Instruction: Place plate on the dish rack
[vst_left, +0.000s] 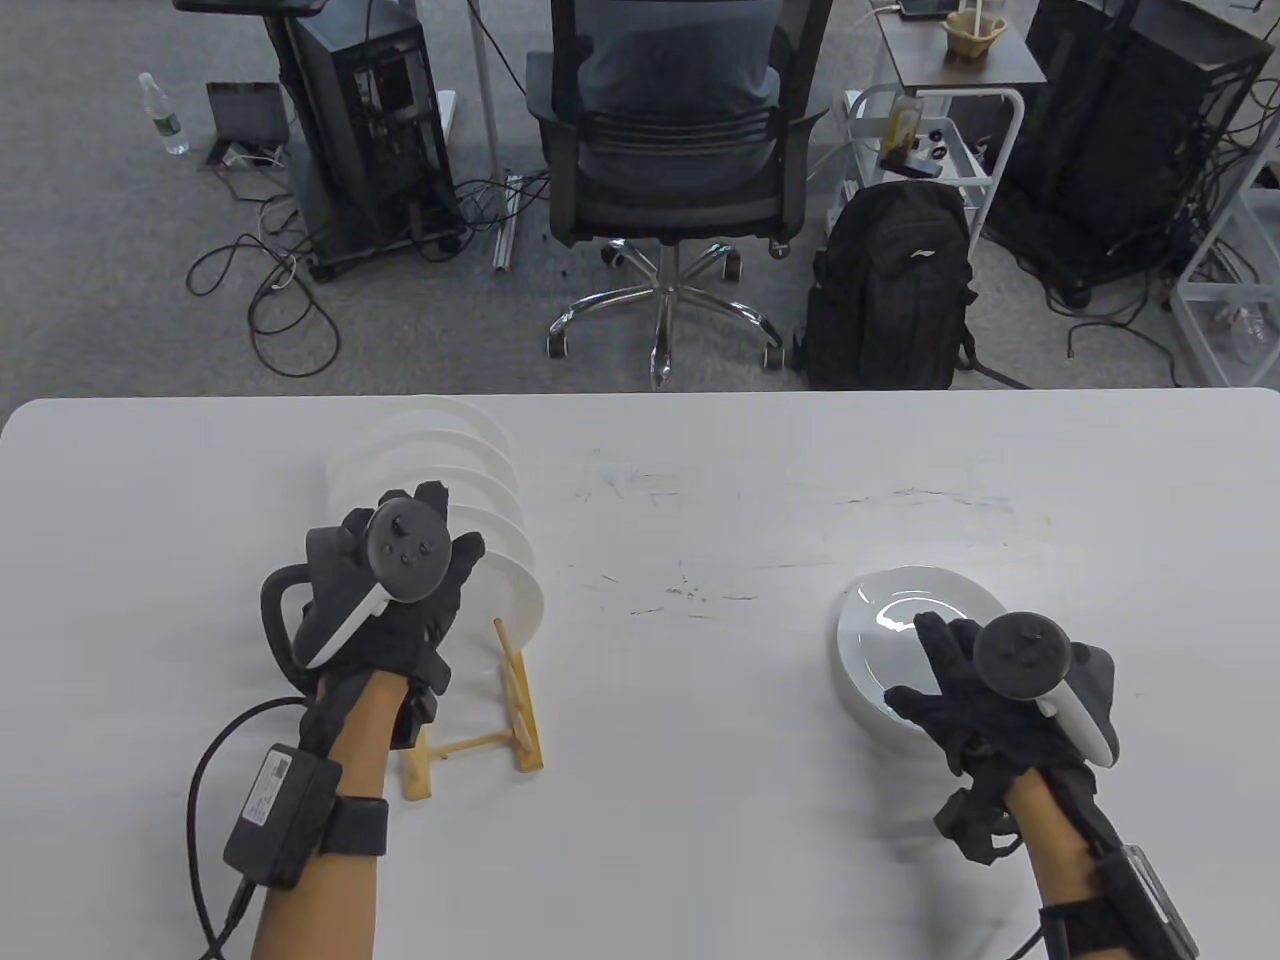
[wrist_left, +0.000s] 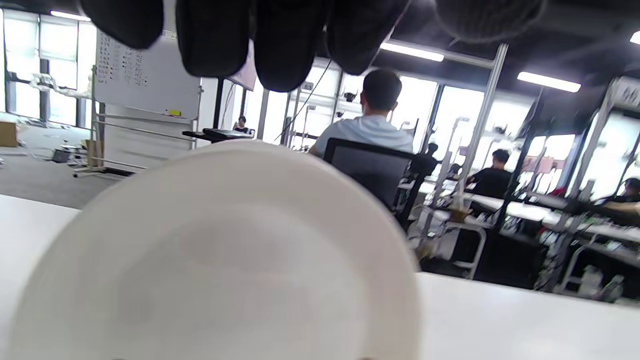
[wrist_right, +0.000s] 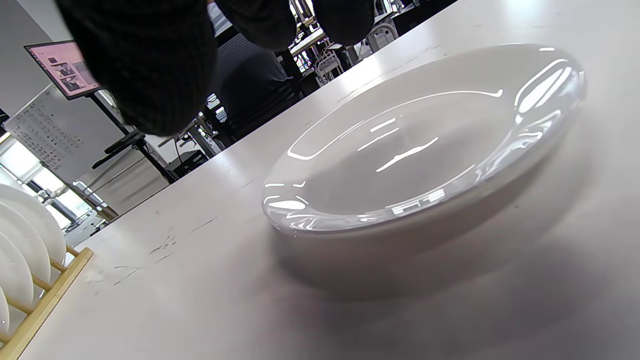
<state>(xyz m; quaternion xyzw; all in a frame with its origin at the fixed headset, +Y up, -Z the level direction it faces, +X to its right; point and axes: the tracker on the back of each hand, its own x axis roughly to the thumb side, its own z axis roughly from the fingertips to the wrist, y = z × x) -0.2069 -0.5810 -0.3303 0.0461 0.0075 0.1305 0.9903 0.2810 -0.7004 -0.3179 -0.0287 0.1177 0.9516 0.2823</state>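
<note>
**Plate flat on table, rack part-filled**

Table view: wooden dish rack (vst_left: 505, 715) at left with white racked plates (vst_left: 470, 500) upright; left hand (vst_left: 385, 600) above them, grip unclear. Plate (vst_left: 900, 610) lies flat at right; right hand (vst_left: 985, 700) over its near rim, contact unclear.

Left wrist view: fingers (wrist_left: 285, 40) hang above a blurred racked plate, apart.

Right wrist view: fingers (wrist_right: 145, 65) loose above the plate, holding nothing.

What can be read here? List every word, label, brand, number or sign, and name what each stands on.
No text can be quoted; all of it is too small or blurred.
whiteboard: rows of writing, blurred.
backpack: white logo mark, no letters legible.
forearm pack: label print too small.
water bottle: label too small.
</note>
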